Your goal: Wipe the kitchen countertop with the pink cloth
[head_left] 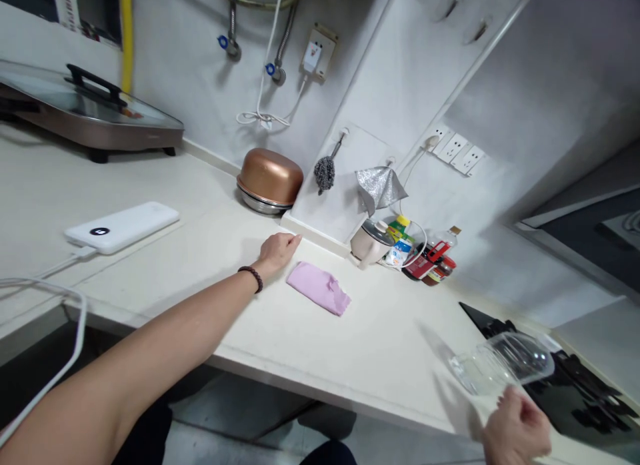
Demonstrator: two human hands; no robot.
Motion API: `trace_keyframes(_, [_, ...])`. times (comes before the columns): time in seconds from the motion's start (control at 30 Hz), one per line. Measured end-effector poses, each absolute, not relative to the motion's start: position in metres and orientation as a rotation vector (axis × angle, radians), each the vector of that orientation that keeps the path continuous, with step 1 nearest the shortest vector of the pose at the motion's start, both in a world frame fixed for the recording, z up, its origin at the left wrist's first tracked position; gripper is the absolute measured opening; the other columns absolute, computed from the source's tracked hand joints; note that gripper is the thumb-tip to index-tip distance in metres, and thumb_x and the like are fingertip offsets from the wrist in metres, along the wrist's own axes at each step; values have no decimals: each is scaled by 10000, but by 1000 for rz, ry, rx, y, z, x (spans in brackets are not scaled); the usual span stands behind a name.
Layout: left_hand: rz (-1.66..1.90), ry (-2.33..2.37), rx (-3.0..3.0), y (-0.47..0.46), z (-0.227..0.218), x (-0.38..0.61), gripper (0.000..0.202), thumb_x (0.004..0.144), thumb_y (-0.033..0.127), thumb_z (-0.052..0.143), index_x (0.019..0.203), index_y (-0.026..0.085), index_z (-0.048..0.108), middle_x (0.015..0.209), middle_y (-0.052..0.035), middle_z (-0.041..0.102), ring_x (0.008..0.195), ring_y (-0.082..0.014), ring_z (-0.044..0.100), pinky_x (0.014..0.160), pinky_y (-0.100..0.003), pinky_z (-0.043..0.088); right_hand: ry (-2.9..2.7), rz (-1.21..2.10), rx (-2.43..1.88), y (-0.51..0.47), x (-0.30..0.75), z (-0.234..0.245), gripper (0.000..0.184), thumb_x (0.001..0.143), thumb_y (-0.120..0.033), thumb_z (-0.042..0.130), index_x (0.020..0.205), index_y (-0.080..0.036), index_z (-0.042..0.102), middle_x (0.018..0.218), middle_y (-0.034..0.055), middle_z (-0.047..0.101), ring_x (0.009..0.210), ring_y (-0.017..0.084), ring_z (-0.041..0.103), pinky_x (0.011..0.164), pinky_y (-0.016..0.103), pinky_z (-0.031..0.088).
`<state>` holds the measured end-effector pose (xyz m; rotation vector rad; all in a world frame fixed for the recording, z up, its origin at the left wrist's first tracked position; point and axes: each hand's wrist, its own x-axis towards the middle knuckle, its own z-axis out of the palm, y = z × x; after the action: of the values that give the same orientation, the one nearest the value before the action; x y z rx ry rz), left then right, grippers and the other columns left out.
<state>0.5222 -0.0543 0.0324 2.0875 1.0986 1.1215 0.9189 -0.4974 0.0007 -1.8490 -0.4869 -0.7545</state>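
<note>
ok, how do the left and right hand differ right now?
Left hand is stretched far out, empty, resting on the counter beside the pink cloth; right hand is close in, gripping a clear container. Left wrist wears a bead bracelet; right wrist is cut off. Both bare.

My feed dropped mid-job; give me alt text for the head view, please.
The left hand reaches open across a pale counter, beside a pink cloth, while the right hand holds a clear container at lower right by a black stovetop. A white power bank and an upturned copper bowl sit farther back.
</note>
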Motion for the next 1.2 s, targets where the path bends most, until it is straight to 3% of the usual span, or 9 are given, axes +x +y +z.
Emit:
trace_keyframes(0.07, [1126,1130,2070,-56,36,522,554,925,551,343,554,199,558,592,-58,625,608,-185,542,562,-299,236,-676,-750,-1767,-460,881,8,441,834,-601,595,971,-185,651,875,109,668,878,328,659,869,540,532])
trace_keyframes(0.13, [1116,1119,2099,-58,37,524,560,925,556,332,539,200,525,571,-53,593,584,-178,510,562,-304,209,-1080,-579,-1760,-404,835,22,394,875,-558,581,958,-185,672,918,105,695,907,291,662,891,493,532])
trace_keyframes(0.2, [1100,1103,2142,-59,36,524,557,923,556,329,532,200,503,554,-44,558,561,-169,474,563,-309,190,-1492,-372,-1688,-339,789,35,365,947,-495,511,1105,-206,668,1130,121,689,1091,277,632,981,468,498])
trace_keyframes(0.3, [1082,1098,2171,-57,32,520,548,919,551,334,527,200,486,543,-35,523,550,-162,442,569,-312,181,-1985,-108,-1560,-252,738,36,423,1001,-454,425,1343,-255,575,1470,97,504,1380,252,428,1139,475,367])
trace_keyframes(0.43, [1062,1064,2177,-56,30,514,534,917,540,339,524,200,458,531,-28,489,553,-159,431,573,-309,187,-2315,129,-1595,-195,726,10,469,1033,-449,311,1440,-304,494,1558,30,399,1470,234,284,1199,520,237])
trace_keyframes(0.63, [1014,995,2191,-62,34,515,521,916,537,349,515,206,378,506,-5,398,533,-149,382,566,-309,175,-2070,9,-1924,-202,829,-12,557,1017,-493,251,1485,-258,439,1558,56,398,1480,241,261,1197,531,234])
trace_keyframes(0.87, [976,929,2209,-65,37,521,509,927,503,362,517,202,338,509,0,378,519,-139,343,557,-306,177,-1867,-172,-2241,-197,933,-19,590,992,-463,210,1449,-208,481,1491,79,491,1431,221,366,1209,465,246])
trace_keyframes(1.2, [874,873,2321,-70,36,518,546,951,506,346,501,204,413,510,-1,386,521,-142,321,555,-303,200,-1742,-133,-2440,-179,990,-19,576,973,-361,215,1471,-180,441,1528,53,446,1453,178,323,1210,377,236])
